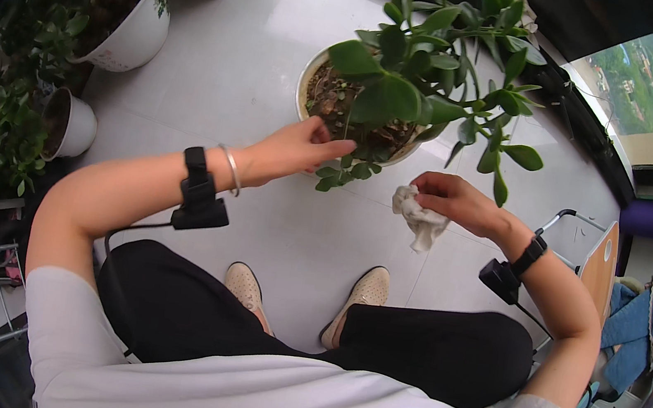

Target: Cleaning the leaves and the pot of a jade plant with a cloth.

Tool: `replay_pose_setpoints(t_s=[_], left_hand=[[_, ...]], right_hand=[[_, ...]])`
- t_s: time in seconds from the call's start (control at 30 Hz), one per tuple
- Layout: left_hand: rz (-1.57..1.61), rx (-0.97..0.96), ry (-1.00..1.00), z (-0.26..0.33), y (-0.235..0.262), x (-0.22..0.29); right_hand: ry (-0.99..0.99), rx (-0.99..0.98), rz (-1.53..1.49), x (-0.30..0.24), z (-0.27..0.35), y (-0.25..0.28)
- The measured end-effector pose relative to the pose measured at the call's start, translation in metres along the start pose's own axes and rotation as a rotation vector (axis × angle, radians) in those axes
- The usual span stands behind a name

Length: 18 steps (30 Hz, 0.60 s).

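Left hand: palm down over the near-left rim of the pot, fingers curled, thumb stretched out to the right. Could not tell whether the fingertips gripped anything. Right hand: off to the right of the pot, fingertips pinching a crumpled off-white cloth, its loose end hanging down in the air.

Just ahead of the left hand sat a round, pale cream pot of dark brown soil, on the glossy light-grey tiled floor. From it grew a jade-like plant with thick, oval green leaves, its branches spreading ahead of and above the right hand. A low sprig of small green leaves spilled over the near rim, just beside the left thumb.

Risks, as judged: fleshy leaves of this kind probably snap easily; a sideways sweep of the left hand could break the sprig. A quick lift of the right hand might catch the overhanging branches. The foliage leaned right, so a hard pull there could tip the pot. The cloth's hanging end could drag through soil if carried low. On the left wrist, a silver metal bangle and a black strapped box might snag stems on a deeper reach.
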<state>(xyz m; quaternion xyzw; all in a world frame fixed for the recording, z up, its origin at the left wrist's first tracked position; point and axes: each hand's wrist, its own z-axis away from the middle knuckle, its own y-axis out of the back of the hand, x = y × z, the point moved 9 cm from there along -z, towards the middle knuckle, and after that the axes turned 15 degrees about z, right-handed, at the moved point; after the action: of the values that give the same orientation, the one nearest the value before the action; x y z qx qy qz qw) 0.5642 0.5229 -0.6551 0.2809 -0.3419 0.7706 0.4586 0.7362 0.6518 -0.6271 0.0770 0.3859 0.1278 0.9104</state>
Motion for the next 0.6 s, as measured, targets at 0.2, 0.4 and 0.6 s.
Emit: replay_pose_setpoints(t_s=[0.2, 0.4, 0.6], left_hand=[[-0.028, 0.014, 0.03, -0.036, -0.002, -0.004], [0.211, -0.071, 0.09, -0.042, -0.002, -0.016], [0.538, -0.141, 0.167, -0.021, 0.009, -0.007]], right_hand=[[-0.105, 0.01, -0.139, -0.017, 0.021, -0.032], [-0.118, 0.018, -0.246, -0.042, 0.014, -0.057], [-0.056, 0.058, -0.404, -0.051, -0.002, -0.059]])
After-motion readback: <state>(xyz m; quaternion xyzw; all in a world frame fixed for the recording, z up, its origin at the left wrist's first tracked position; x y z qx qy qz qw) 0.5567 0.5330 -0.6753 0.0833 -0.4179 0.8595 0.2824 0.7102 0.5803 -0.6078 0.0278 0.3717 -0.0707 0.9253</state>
